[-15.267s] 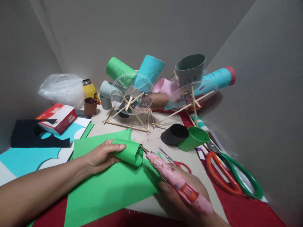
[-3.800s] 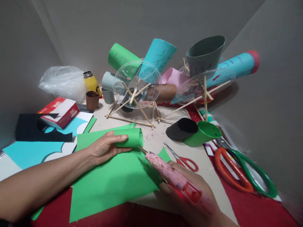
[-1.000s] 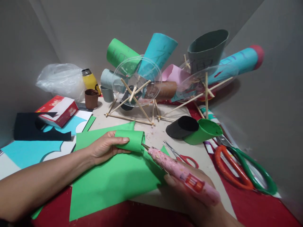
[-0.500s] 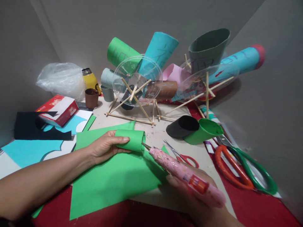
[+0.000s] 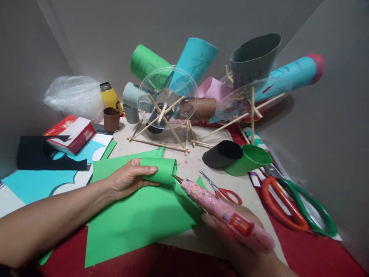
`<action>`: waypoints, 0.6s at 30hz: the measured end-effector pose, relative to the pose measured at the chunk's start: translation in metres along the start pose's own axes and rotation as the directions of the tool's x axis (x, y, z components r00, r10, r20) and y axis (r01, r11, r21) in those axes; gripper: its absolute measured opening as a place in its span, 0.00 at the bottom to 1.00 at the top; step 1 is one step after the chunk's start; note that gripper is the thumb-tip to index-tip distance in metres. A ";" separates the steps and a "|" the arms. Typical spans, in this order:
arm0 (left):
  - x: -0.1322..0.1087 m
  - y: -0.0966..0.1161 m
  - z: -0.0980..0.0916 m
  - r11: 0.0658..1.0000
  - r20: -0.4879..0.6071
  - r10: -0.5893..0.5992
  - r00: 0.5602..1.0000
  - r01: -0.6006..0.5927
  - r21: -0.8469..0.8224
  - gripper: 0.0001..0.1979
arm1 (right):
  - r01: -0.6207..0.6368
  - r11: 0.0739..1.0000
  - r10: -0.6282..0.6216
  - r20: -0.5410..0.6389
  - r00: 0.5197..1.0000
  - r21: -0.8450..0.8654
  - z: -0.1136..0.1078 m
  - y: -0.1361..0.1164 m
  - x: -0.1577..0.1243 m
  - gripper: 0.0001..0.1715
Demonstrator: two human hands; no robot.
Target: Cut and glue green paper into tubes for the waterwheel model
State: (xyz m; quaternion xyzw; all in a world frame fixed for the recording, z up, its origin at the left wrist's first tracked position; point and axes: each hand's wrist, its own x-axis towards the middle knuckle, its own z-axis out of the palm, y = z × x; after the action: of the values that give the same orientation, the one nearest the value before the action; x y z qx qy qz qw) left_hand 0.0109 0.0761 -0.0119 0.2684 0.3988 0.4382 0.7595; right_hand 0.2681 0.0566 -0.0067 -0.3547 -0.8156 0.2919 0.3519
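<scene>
In my left hand [image 5: 129, 177] is a short green paper tube [image 5: 163, 171], its thumb on the outside and its open end facing right. My right hand [image 5: 239, 238] grips a pink hot glue gun [image 5: 216, 206] with a red part on its side. The metal nozzle points at the lower rim of the tube's open end; whether it touches cannot be made out. Below both hands lies a large green sheet [image 5: 129, 223] with a slanted cut edge.
Behind stand wheels of clear plastic discs [image 5: 168, 98], wooden sticks and coloured tubes. To the right are small red-handled scissors [image 5: 227, 194], large scissors [image 5: 296, 207], a black tube [image 5: 221, 154] and a green tube [image 5: 250, 159]. Cut sheets and a red box [image 5: 70, 134] lie left.
Almost nothing differs. The tube, the glue gun and both hands keep the same places, with only a very slight shift of the view.
</scene>
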 end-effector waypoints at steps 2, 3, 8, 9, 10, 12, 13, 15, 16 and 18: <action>0.000 0.000 0.000 1.000 -0.006 0.000 1.000 0.000 0.001 0.15 | 0.038 0.999 -0.038 0.038 0.999 0.007 -0.002 -0.003 0.003 0.20; 0.001 0.000 0.000 1.000 -0.007 0.001 1.000 -0.001 0.000 0.15 | 0.053 0.999 -0.053 0.039 0.998 0.010 -0.003 -0.004 0.004 0.20; 0.001 0.001 -0.001 1.000 -0.012 0.002 1.000 -0.002 -0.013 0.14 | 0.044 0.999 -0.044 0.013 0.999 0.024 -0.004 -0.006 0.004 0.17; 0.000 0.001 -0.001 1.000 -0.015 0.001 1.000 -0.002 -0.017 0.14 | 0.036 0.999 -0.036 0.010 0.999 0.021 -0.003 -0.005 0.003 0.16; 0.000 0.001 -0.001 1.000 -0.019 0.001 1.000 -0.001 -0.022 0.14 | 0.030 0.999 -0.030 0.012 0.999 0.016 -0.002 -0.004 0.002 0.15; 0.000 0.002 -0.001 1.000 -0.025 0.001 1.000 -0.002 -0.030 0.14 | 0.036 0.999 -0.036 0.004 0.999 0.003 0.000 -0.002 0.000 0.15; 0.000 0.002 -0.001 0.999 -0.027 0.002 1.000 -0.003 -0.036 0.14 | 0.045 0.999 -0.045 0.004 0.999 -0.006 0.001 0.000 -0.001 0.15; 0.001 0.002 0.000 0.999 -0.028 0.002 1.000 -0.003 -0.046 0.15 | 0.071 0.997 -0.070 0.002 0.998 -0.023 0.003 0.002 -0.002 0.15; 0.001 0.002 0.000 0.999 -0.028 0.001 1.000 -0.003 -0.050 0.15 | 0.083 0.996 -0.084 -0.003 0.997 -0.028 0.004 0.003 -0.002 0.15; 0.002 0.002 -0.001 0.998 -0.030 0.000 1.000 -0.002 -0.056 0.15 | 0.090 0.995 -0.091 -0.004 0.996 -0.033 0.004 0.004 -0.003 0.15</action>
State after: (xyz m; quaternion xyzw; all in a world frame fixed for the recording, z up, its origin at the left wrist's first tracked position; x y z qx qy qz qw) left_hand 0.0100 0.0784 -0.0115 0.2409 0.3975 0.4535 0.7605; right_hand 0.2675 0.0557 -0.0131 -0.3240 -0.8346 0.2611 0.3609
